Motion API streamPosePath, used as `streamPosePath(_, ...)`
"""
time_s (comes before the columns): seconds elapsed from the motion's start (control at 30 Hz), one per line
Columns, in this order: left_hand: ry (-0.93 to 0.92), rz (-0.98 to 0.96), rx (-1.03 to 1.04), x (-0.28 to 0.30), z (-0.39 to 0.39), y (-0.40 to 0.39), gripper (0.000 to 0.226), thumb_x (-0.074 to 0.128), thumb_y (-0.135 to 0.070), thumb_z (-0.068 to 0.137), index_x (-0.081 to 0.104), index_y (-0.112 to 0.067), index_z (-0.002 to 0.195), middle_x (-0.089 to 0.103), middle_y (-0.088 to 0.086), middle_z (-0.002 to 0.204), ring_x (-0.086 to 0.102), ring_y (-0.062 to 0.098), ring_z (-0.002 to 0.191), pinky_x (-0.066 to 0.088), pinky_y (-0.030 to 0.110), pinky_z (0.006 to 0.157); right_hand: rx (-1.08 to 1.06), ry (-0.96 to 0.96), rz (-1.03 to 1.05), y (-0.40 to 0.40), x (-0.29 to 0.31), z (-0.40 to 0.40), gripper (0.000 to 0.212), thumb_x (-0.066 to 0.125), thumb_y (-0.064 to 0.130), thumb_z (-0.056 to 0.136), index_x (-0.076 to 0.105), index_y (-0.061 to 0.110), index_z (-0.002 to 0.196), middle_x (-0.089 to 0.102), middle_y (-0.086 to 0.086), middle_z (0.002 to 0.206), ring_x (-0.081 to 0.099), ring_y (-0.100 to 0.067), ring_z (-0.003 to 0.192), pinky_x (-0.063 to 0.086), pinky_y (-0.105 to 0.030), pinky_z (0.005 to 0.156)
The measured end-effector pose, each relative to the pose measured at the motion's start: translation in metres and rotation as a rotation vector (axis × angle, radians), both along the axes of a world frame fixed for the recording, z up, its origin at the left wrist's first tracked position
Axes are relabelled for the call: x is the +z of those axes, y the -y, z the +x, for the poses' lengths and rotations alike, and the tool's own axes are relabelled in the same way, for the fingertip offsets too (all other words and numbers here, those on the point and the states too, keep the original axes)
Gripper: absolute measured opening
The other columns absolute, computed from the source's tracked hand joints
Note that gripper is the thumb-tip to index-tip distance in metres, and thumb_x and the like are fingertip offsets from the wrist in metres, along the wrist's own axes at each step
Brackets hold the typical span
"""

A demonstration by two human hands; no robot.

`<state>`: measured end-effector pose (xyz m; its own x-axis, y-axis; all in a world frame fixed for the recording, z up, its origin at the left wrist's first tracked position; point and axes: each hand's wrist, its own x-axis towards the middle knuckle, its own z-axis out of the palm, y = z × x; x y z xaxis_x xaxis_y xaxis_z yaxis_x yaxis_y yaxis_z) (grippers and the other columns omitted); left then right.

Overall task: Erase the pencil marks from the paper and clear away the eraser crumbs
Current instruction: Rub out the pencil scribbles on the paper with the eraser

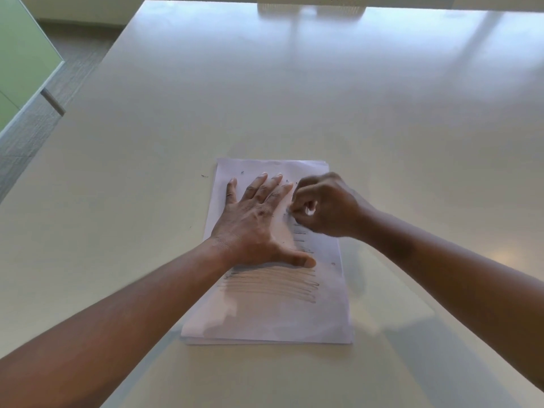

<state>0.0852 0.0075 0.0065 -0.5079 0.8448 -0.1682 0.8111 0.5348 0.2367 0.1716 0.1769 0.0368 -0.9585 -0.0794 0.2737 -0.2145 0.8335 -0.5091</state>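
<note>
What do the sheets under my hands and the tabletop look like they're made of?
The white rectangular sheets look like thin matte paper: layered edges, pencil strokes showing. The pale cream tabletop seems a smooth glossy laminate or similar, judging by its window reflections; the exact material is unclear.
</note>
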Motion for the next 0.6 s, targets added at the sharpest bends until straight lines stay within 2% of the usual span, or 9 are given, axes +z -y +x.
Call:
streamPosePath(0.07, 0.009, 0.005, 0.003, 0.0, 0.0, 0.0, 0.149, 0.035, -0.111, 0.044, -0.006, -0.032, 0.164, -0.015, -0.013, 0.171, -0.023, 0.009, 0.155, -0.015, 0.062, 0.121, 0.138, 0.078, -0.025, 0.008, 0.001, 0.017, 0.013, 0.074, -0.001, 0.07, 0.073, 0.01, 0.063, 0.065, -0.002, 0.067, 0.058, -0.016, 0.054, 0.05, -0.034, 0.053)
streamPosePath(0.17, 0.013, 0.005, 0.007, 0.0, 0.0, 0.0, 0.151, 0.035, -0.111, 0.042, -0.006, -0.032, 0.164, -0.015, -0.013, 0.171, -0.024, 0.009, 0.154, -0.015, 0.062, 0.121, 0.178, 0.14, -0.036, 0.011, 0.001, 0.024, 0.007, 0.074, 0.005, 0.073, 0.075, 0.01, 0.067, 0.066, -0.002, 0.069, 0.059, -0.016, 0.055, 0.05, -0.034, 0.053)
streamPosePath(0.27, 0.001, -0.001, -0.002, 0.001, 0.001, 0.0, 0.149, 0.036, -0.111, 0.045, -0.006, -0.031, 0.164, -0.014, -0.012, 0.171, -0.023, 0.01, 0.155, -0.015, 0.062, 0.121, 0.064, 0.026, 0.002, 0.002, 0.0, 0.004, 0.01, 0.072, 0.001, 0.071, 0.074, 0.009, 0.066, 0.065, 0.002, 0.068, 0.059, -0.015, 0.054, 0.052, -0.035, 0.054)
streamPosePath(0.4, 0.003, 0.003, 0.0, 0.001, 0.0, 0.0, 0.148, 0.037, -0.111, 0.047, -0.007, -0.031, 0.164, -0.015, -0.012, 0.171, -0.024, 0.009, 0.154, -0.015, 0.062, 0.121, -0.136, -0.039, 0.028, -0.01, -0.001, -0.012, 0.009, 0.072, 0.006, 0.074, 0.076, 0.01, 0.068, 0.067, -0.003, 0.068, 0.059, -0.019, 0.055, 0.053, -0.037, 0.056)
streamPosePath(0.5, -0.003, -0.008, -0.002, 0.001, 0.001, 0.0, 0.149, 0.036, -0.111, 0.046, -0.007, -0.031, 0.163, -0.015, -0.012, 0.171, -0.024, 0.01, 0.154, -0.015, 0.063, 0.121, 0.022, 0.015, -0.007, 0.001, 0.0, 0.004, 0.011, 0.073, 0.0, 0.072, 0.074, 0.009, 0.066, 0.065, -0.002, 0.067, 0.059, -0.017, 0.055, 0.051, -0.035, 0.053)
streamPosePath(0.6, 0.019, 0.001, -0.001, 0.0, 0.001, 0.0, 0.148, 0.037, -0.11, 0.045, -0.007, -0.034, 0.163, -0.016, -0.012, 0.171, -0.025, 0.01, 0.154, -0.016, 0.063, 0.12, 0.175, 0.107, -0.027, 0.012, 0.001, 0.023, 0.01, 0.074, 0.003, 0.074, 0.074, 0.011, 0.067, 0.064, -0.002, 0.068, 0.057, -0.016, 0.053, 0.049, -0.032, 0.052)
